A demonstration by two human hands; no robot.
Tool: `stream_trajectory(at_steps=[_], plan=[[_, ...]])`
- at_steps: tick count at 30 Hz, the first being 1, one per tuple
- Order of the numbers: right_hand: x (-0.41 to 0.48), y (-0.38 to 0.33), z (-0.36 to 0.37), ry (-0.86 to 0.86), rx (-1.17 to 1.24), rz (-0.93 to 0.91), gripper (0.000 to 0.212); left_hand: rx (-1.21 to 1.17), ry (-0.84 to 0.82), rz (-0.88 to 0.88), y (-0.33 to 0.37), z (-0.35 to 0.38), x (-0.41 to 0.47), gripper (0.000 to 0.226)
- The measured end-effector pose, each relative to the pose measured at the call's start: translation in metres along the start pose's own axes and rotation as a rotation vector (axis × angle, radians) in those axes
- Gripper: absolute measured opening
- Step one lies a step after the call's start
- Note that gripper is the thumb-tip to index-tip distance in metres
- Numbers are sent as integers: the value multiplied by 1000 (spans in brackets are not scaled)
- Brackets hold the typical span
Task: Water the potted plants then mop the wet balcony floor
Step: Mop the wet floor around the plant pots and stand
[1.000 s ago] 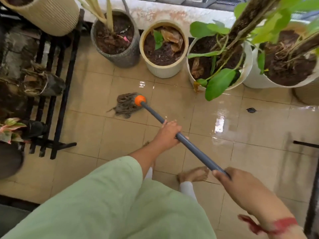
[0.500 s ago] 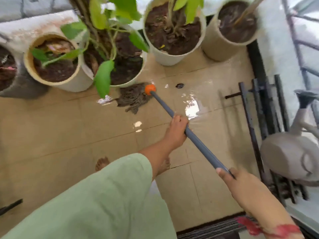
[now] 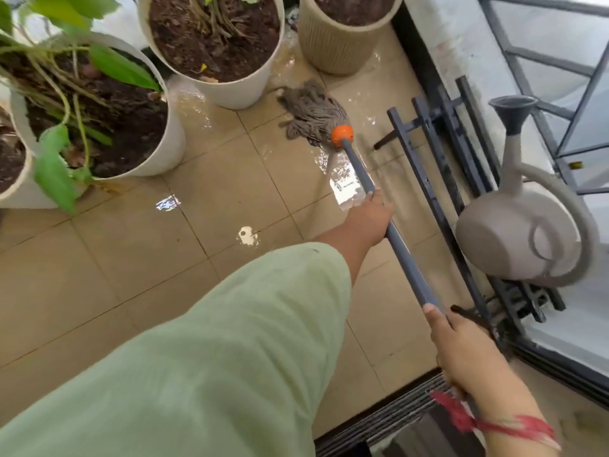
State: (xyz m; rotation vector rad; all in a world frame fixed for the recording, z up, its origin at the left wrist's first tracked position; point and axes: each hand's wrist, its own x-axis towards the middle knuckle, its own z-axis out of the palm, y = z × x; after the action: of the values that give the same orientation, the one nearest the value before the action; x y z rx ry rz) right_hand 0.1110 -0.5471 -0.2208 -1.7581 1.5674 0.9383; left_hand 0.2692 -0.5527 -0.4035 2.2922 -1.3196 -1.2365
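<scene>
I hold a mop with a grey handle [image 3: 407,262] and an orange collar. Its grey string head [image 3: 309,112] lies on the wet beige tile floor [image 3: 138,245], between a white pot [image 3: 230,87] and a ribbed beige pot [image 3: 336,44]. My left hand [image 3: 365,222] grips the handle midway, in a green sleeve. My right hand [image 3: 461,351] grips the handle's upper end, a red thread around its wrist. Water glints on the tiles near the mop head.
A large white pot [image 3: 158,146] with a leafy plant stands at the left. A grey watering can [image 3: 520,232] sits on a black metal rack [image 3: 438,179] at the right, by the balcony railing. A dark door track [image 3: 389,420] runs along the bottom.
The view has swung further right along the row of pots. The mop head has slid right across the tiles, from the leafy pot to the gap beside the ribbed pot. Both hands keep their grip.
</scene>
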Motion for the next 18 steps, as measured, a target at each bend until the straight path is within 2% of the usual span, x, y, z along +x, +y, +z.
stream_trajectory(at_steps=[4, 8, 14, 18], plan=[[-23, 28, 26, -124, 17, 130, 51, 89, -108, 58, 3, 32, -34, 39], [-52, 33, 68, -174, -9, 206, 55, 135, -163, 81, -18, 48, -83, 40], [-98, -3, 120, -164, -105, 65, 58, 57, -134, 13, -92, 50, -151, 39], [-139, -44, 154, -209, -199, -45, 51, -57, -108, -86, -152, 48, -214, 37]])
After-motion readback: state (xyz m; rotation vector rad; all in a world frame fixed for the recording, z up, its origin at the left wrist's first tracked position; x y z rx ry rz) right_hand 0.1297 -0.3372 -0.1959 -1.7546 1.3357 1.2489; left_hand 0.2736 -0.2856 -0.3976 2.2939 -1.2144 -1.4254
